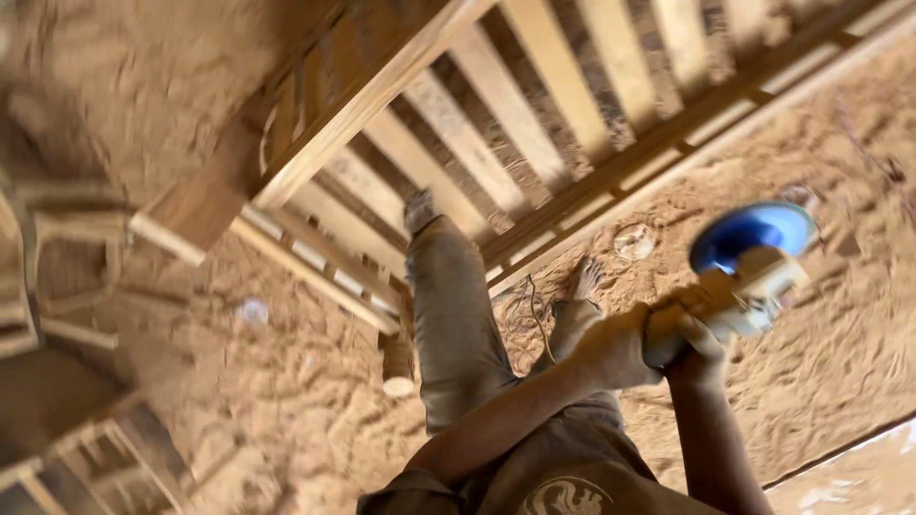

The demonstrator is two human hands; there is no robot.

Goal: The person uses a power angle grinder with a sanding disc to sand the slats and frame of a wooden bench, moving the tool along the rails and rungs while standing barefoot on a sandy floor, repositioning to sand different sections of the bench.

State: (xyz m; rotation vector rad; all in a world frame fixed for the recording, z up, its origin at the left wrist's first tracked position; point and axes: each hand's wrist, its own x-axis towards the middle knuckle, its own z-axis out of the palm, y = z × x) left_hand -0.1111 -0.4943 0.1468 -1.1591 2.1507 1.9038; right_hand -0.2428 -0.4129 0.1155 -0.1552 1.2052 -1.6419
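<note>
Both my hands grip a hand-held power sander (pixel 754 277) with a round blue disc (pixel 754 229), held out to the right above the sandy floor. My left hand (pixel 620 348) reaches across my body and wraps the tool's rear body. My right hand (pixel 697 348) closes on it from below. A slatted wooden bed frame (pixel 477 143) lies ahead of me. One of my bare feet (pixel 420 210) rests on its rail, the other (pixel 584 281) stands on the ground beside it. The picture is blurred by motion.
The floor (pixel 286 381) is covered in sawdust or sand. Wooden chair-like frames (pixel 67 248) stand at the left, and another slatted piece (pixel 105 458) lies at the lower left. A thin cable (pixel 534 310) lies by my foot. A short round wooden piece (pixel 398 367) stands below the frame.
</note>
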